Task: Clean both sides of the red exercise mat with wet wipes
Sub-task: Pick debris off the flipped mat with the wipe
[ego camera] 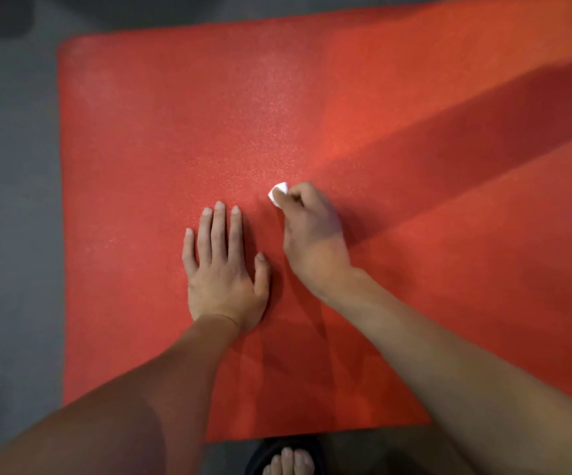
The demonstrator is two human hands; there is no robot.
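Foot: my sandalled foot (289, 461) stands on the grey floor (14, 234) just off the mat's near edge, so I can lean over it.
Left hand: my left hand (224, 272) lies flat, fingers straight, pressing the red mat (175, 132); I judge this keeps it from sliding.
Right hand: my right hand (312, 231) is clenched round a balled white wet wipe (277, 195), which touches the mat for scrubbing.
Mat: spread on the floor, top side up; underside not yet reachable.
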